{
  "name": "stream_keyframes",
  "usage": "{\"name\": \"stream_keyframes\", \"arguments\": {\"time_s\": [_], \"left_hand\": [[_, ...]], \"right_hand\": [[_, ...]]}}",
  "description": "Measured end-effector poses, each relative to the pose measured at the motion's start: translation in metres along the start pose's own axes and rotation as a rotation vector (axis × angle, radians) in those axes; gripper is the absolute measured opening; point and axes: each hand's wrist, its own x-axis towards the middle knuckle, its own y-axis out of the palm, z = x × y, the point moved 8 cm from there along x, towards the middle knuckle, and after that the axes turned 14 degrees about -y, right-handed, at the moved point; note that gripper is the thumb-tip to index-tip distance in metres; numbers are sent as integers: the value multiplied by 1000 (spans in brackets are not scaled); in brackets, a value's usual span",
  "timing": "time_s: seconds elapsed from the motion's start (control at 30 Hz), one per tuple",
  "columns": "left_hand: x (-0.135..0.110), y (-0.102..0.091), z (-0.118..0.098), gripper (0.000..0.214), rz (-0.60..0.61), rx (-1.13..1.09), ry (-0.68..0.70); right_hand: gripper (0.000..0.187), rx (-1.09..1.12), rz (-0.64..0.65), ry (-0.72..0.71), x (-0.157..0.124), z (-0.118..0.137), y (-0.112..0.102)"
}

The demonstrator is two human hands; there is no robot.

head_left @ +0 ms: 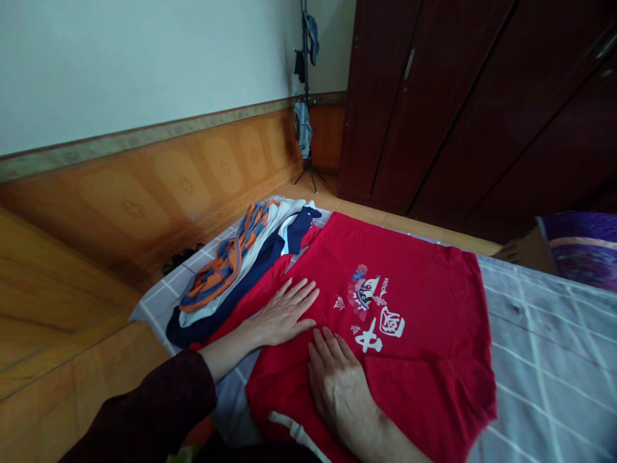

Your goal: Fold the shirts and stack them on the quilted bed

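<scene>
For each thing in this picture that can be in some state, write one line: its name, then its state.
red T-shirt: spread flat, print up, on the checked sheet.
left hand: open, palm flat on the shirt.
right hand: open, palm flat on the shirt.
pile of clothes: loosely heaped beside the shirt.
wardrobe doors: shut.
clothes stand: upright, garments hanging.

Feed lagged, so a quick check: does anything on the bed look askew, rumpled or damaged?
Nothing damaged. The red printed T-shirt lies flat but skewed to the checked sheet's grid lines, both hands, left and right, flat on it. Beside it, a pile of navy, white and orange-striped clothes lies loosely heaped.
</scene>
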Motion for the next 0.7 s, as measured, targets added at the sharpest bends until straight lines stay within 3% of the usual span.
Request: {"name": "stream_keyframes", "arguments": {"time_s": [0.13,0.2,0.3,0.43,0.57,0.7], "left_hand": [[4,-9,8,65,-65,-25,-106],[-6,-18,2,57,-120,-75,-101],[-45,-33,-22,40,-176,-227,31],[-111,-44,-47,16,-151,-368,247],[-149,-33,-41,8,-36,-335,284],[-159,-24,-35,18,-42,-279,321]], "right_hand": [[30,41,40,4,2,-1,-1],[29,79,59,26,5,-4,-6],[29,144,92,59,12,-11,-24],[28,173,94,72,11,-19,-71],[28,60,118,-20,-25,-4,-113],[25,-91,192,-128,-83,27,-117]]}}
